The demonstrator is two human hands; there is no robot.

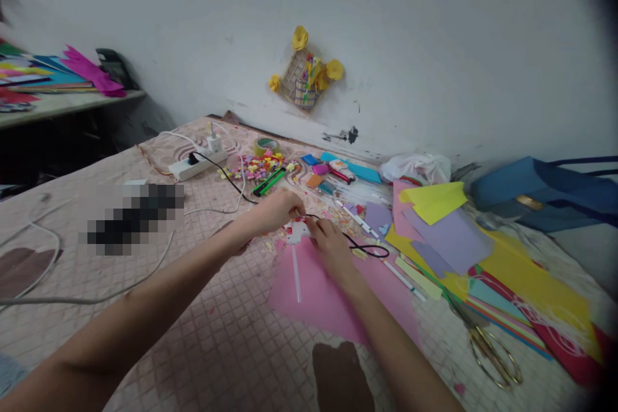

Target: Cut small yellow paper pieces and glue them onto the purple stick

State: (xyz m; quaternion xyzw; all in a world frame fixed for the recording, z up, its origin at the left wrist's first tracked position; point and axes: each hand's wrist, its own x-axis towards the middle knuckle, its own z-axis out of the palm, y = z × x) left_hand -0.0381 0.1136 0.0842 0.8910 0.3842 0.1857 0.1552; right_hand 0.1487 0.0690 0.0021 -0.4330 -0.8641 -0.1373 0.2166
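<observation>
My left hand (pixel 282 209) is closed in a pinch just above a small white cutout (pixel 295 232) with red spots; what its fingertips hold is too small to make out. From the other side, my right hand (pixel 332 243) has its bent fingers closed at the cutout's right edge. A thin white strip (pixel 296 273) runs down from the cutout toward me. Beneath both lies a pink paper sheet (pixel 321 299), partly covered by my right forearm. A black cable (pixel 369 249) passes behind my hands and loops on the right.
A green cutter (pixel 269 182), tape roll (pixel 266 146) and many small colourful cutouts (pixel 251 166) lie behind. Coloured sheets (pixel 449 238) and gold-handled scissors (pixel 492 354) are to the right. A power strip (pixel 197 165) with trailing white cables sits left, near a blurred-out dark patch.
</observation>
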